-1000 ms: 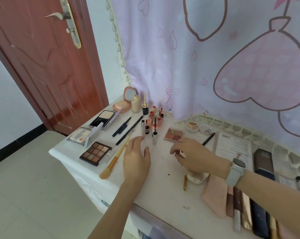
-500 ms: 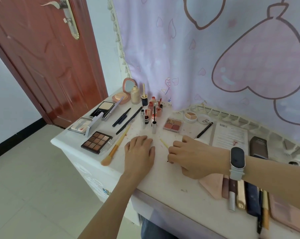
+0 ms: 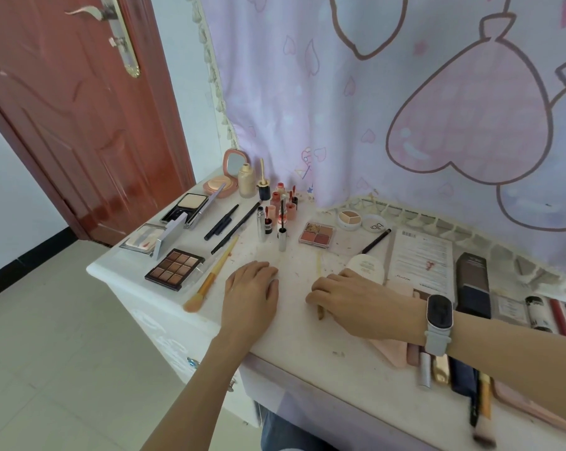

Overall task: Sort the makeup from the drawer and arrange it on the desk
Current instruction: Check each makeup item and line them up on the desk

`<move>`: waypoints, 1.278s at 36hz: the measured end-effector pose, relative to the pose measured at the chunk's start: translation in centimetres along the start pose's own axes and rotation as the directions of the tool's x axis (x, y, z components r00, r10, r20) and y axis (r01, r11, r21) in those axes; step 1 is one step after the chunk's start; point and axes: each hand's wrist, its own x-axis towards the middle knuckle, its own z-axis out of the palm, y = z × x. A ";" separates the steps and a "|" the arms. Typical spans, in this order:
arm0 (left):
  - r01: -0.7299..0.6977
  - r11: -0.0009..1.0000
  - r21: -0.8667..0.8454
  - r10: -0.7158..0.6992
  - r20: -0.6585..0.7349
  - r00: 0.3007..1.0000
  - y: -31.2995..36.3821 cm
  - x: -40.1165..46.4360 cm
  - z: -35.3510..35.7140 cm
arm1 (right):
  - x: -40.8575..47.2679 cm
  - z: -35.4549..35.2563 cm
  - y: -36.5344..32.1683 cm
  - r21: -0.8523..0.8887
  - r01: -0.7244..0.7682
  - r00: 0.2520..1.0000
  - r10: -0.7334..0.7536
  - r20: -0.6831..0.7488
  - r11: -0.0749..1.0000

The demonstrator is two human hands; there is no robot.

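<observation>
Makeup on desk (image 3: 294, 333): two eyeshadow palettes (image 3: 174, 269), left hand (image 3: 252, 291) flat, right hand (image 3: 356, 301) fingers around thin stick (image 3: 319, 288).

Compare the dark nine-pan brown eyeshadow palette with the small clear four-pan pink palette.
The dark nine-pan brown eyeshadow palette holds nine brown and tan shades in a black frame; the small clear four-pan pink palette holds four pink and reddish shades in a see-through case. The brown one looks larger and lies near the desk's left front edge; the pink one lies further back, towards the curtain. Both lie flat, pans exposed.
</observation>
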 end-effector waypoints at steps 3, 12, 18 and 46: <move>-0.002 0.999 -0.044 0.000 -0.051 0.999 -0.1 -1.0 -0.7 | 0.3 0.3 0.0 0.059 0.016 0.999 -0.013 -0.040 0.998; -0.048 0.996 -0.069 0.038 -0.149 0.988 -1.6 -3.6 -2.7 | 2.3 -1.0 0.1 -0.319 0.210 0.932 -0.287 -0.219 0.924; -0.079 0.995 -0.053 0.055 -0.364 0.930 -3.2 -5.5 -4.1 | 4.8 -1.3 -1.4 -0.443 0.287 0.829 -0.452 -0.329 0.849; -0.144 0.980 -0.137 0.107 -0.249 0.963 -1.3 -4.2 -4.4 | 4.5 -2.4 0.6 0.147 0.067 0.798 0.036 -0.601 0.987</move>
